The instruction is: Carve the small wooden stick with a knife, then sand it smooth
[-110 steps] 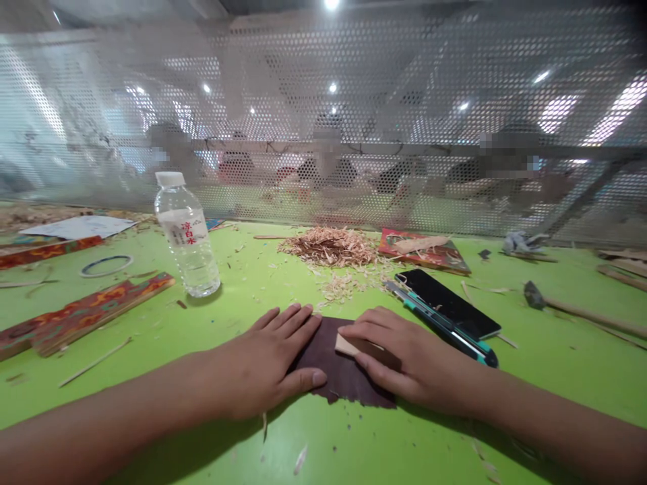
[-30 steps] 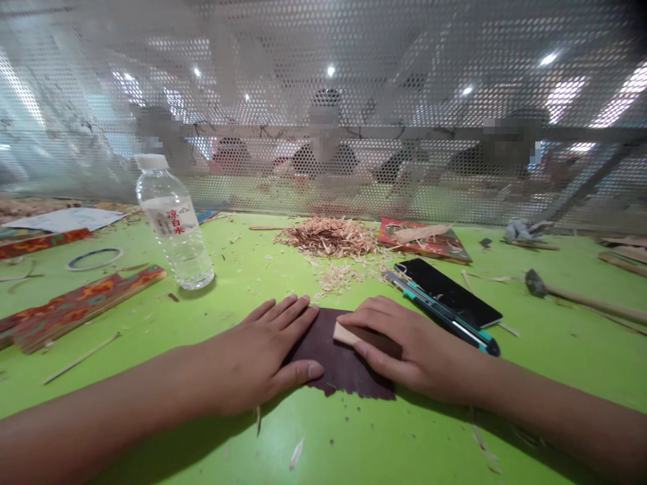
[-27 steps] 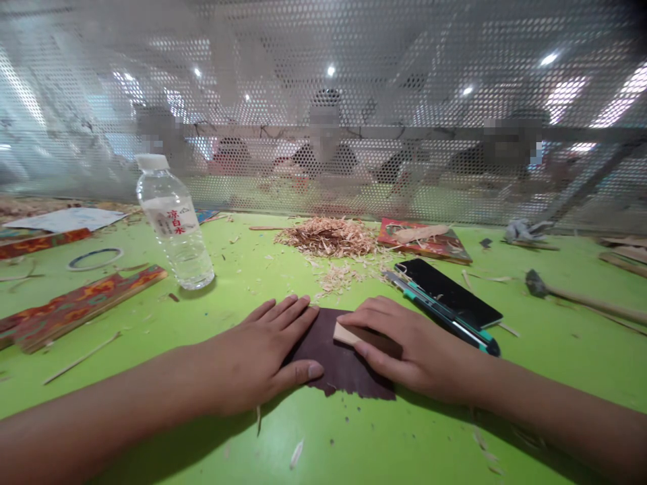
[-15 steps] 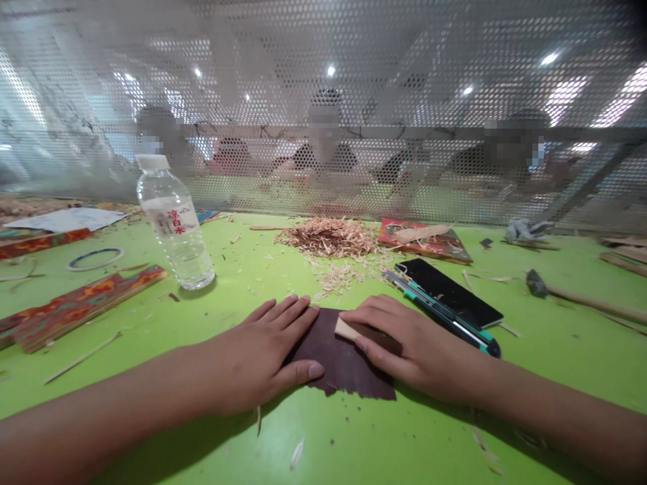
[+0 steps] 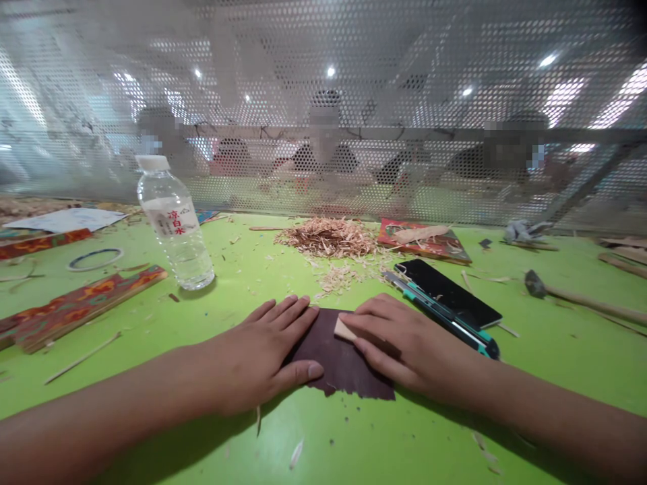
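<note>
A dark brown sheet [image 5: 328, 357] with a ragged near edge lies on the green table [image 5: 323, 444]; it looks like sandpaper. My left hand [image 5: 263, 357] rests flat on its left part, fingers spread and thumb on the sheet. Over the right part, my right hand [image 5: 404, 343] is closed on a small pale wooden piece [image 5: 344, 330], pressed against the sheet; most of the piece is hidden under the fingers. Just beyond my right hand lie a teal and black utility knife [image 5: 449, 316] and a black phone [image 5: 447, 289].
A water bottle [image 5: 176, 232] stands at the left, near patterned boards [image 5: 85, 310] and a tape ring [image 5: 95, 259]. Wood shavings [image 5: 331, 239] are heaped beyond the hands, beside a red board [image 5: 455, 250]. A hammer-like tool [image 5: 586, 300] lies right. People sit behind a perforated screen [image 5: 283, 60].
My right hand has shifted very slightly left with the wooden piece. My left hand and the sheet look unmoved.
</note>
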Demonstrator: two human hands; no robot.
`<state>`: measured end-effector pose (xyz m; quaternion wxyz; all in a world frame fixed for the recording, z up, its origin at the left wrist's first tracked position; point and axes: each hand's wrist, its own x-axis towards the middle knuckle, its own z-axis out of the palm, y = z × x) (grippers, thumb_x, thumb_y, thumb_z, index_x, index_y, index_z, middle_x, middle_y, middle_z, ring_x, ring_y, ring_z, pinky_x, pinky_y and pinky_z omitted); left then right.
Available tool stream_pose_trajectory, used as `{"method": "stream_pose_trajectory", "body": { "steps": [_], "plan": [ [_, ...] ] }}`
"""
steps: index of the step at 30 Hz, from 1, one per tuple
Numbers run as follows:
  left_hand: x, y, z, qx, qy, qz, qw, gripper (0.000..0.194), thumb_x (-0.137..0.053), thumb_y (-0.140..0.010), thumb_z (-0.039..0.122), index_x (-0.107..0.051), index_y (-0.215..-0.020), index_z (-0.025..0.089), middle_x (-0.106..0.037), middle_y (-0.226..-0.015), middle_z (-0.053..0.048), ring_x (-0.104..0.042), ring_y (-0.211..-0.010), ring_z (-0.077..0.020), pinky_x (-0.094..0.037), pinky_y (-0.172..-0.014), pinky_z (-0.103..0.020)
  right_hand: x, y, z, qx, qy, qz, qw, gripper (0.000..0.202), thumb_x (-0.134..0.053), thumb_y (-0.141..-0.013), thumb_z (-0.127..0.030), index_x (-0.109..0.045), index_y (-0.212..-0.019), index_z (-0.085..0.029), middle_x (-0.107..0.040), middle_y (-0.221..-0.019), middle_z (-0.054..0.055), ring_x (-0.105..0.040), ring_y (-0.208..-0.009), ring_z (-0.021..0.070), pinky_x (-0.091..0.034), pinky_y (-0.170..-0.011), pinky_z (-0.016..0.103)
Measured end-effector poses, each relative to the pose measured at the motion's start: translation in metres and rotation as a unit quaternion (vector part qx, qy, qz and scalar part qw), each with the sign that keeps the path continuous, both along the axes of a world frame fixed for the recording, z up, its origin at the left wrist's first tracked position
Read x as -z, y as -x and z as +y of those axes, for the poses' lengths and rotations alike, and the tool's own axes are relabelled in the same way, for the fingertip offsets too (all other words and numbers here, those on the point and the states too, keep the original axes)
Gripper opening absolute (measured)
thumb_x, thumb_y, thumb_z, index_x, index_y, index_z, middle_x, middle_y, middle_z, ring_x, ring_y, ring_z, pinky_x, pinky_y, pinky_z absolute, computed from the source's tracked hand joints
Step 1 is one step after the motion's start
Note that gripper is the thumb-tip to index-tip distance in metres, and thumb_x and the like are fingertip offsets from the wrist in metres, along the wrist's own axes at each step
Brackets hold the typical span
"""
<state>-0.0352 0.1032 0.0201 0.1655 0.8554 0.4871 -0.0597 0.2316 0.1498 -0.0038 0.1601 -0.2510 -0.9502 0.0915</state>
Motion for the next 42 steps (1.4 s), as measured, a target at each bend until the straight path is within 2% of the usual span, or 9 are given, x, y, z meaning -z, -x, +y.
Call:
{"method": "stream_pose_trajectory", "body": {
  "steps": [3, 8, 13, 19, 25, 30, 34, 38, 42],
  "plan": [
    [-0.0002, -0.0001, 0.0005, 0.003, 0.000, -0.005, 1.000, 0.084, -0.027, -0.105, 0.072, -0.013, -0.167, 0.016, -0.007, -0.170, -0.013, -0.008, -0.157, -0.0333, -0.012, -0.126, -0.052, 0.0002, 0.0003, 0.0009, 0.038, 0.003, 0.000, 0.999, 0.036, -0.045, -0.105, -0.026, -0.066, -0.131, -0.013, -0.069, -0.114, 0.016, -0.059, -0.105, 0.0295, -0.050, -0.095, 0.050],
    [0.0009, -0.0003, 0.0006, 0.000, 0.000, 0.001, 1.000, 0.085, -0.027, -0.105, 0.071, -0.013, -0.167, 0.015, -0.007, -0.170, -0.013, -0.008, -0.157, -0.0335, -0.012, -0.127, -0.052, -0.0021, -0.0003, -0.0018, -0.017, 0.004, -0.010, 1.000, 0.038, -0.048, -0.103, -0.025, -0.063, -0.137, -0.014, -0.066, -0.115, 0.016, -0.058, -0.104, 0.0277, -0.051, -0.094, 0.047],
    [0.0011, -0.0007, 0.0006, 0.003, 0.003, 0.005, 1.000, 0.085, -0.025, -0.105, 0.072, -0.011, -0.167, 0.015, -0.004, -0.170, -0.013, -0.006, -0.157, -0.0333, -0.011, -0.127, -0.053, -0.0022, 0.0009, 0.0003, 0.040, 0.000, 0.001, 0.999, 0.037, -0.046, -0.105, -0.026, -0.067, -0.134, -0.018, -0.067, -0.112, 0.016, -0.060, -0.100, 0.0278, -0.053, -0.090, 0.048],
    [0.0012, 0.0012, 0.0002, 0.010, -0.014, -0.013, 1.000, 0.083, -0.029, -0.105, 0.070, -0.017, -0.166, 0.015, -0.011, -0.169, -0.015, -0.010, -0.157, -0.0345, -0.016, -0.126, -0.053, -0.0008, 0.0004, 0.0020, -0.008, -0.010, 0.002, 1.000, 0.037, -0.049, -0.102, -0.024, -0.066, -0.135, -0.016, -0.068, -0.112, 0.016, -0.060, -0.100, 0.0278, -0.053, -0.089, 0.047],
    [-0.0002, 0.0006, 0.0000, 0.007, -0.008, -0.010, 1.000, 0.083, -0.027, -0.105, 0.071, -0.015, -0.166, 0.016, -0.010, -0.169, -0.014, -0.010, -0.157, -0.0342, -0.014, -0.126, -0.054, -0.0015, 0.0022, -0.0004, 0.046, -0.015, -0.003, 0.999, 0.035, -0.045, -0.104, -0.024, -0.068, -0.130, -0.018, -0.067, -0.108, 0.015, -0.060, -0.099, 0.0280, -0.052, -0.089, 0.048],
    [-0.0009, 0.0001, -0.0003, 0.011, -0.006, 0.002, 1.000, 0.084, -0.026, -0.105, 0.070, -0.014, -0.166, 0.013, -0.008, -0.169, -0.014, -0.008, -0.157, -0.0335, -0.013, -0.126, -0.051, -0.0015, 0.0015, -0.0018, 0.009, -0.006, -0.009, 1.000, 0.038, -0.049, -0.102, -0.023, -0.065, -0.135, -0.015, -0.067, -0.112, 0.016, -0.059, -0.102, 0.0288, -0.052, -0.091, 0.049],
    [0.0000, 0.0011, -0.0004, 0.014, -0.013, -0.009, 1.000, 0.083, -0.028, -0.106, 0.069, -0.016, -0.166, 0.014, -0.010, -0.169, -0.015, -0.009, -0.157, -0.0341, -0.015, -0.126, -0.052, -0.0006, 0.0013, -0.0015, 0.026, -0.012, 0.013, 1.000, 0.036, -0.048, -0.103, -0.023, -0.068, -0.132, -0.020, -0.068, -0.109, 0.015, -0.060, -0.098, 0.0272, -0.053, -0.088, 0.047],
    [0.0003, 0.0016, 0.0000, 0.011, -0.009, -0.001, 1.000, 0.084, -0.028, -0.105, 0.070, -0.015, -0.166, 0.014, -0.009, -0.170, -0.014, -0.008, -0.157, -0.0332, -0.014, -0.127, -0.050, -0.0003, 0.0013, -0.0015, 0.007, -0.014, 0.014, 1.000, 0.036, -0.051, -0.101, -0.023, -0.067, -0.133, -0.018, -0.068, -0.110, 0.015, -0.060, -0.099, 0.0271, -0.054, -0.088, 0.047],
    [-0.0007, 0.0006, 0.0003, 0.011, -0.005, 0.000, 1.000, 0.084, -0.027, -0.105, 0.070, -0.015, -0.166, 0.014, -0.007, -0.170, -0.013, -0.007, -0.157, -0.0331, -0.013, -0.127, -0.051, -0.0010, 0.0017, -0.0010, 0.033, -0.002, 0.011, 0.999, 0.035, -0.047, -0.103, -0.024, -0.069, -0.130, -0.020, -0.068, -0.108, 0.014, -0.060, -0.098, 0.0271, -0.052, -0.089, 0.047]
  ]
}}
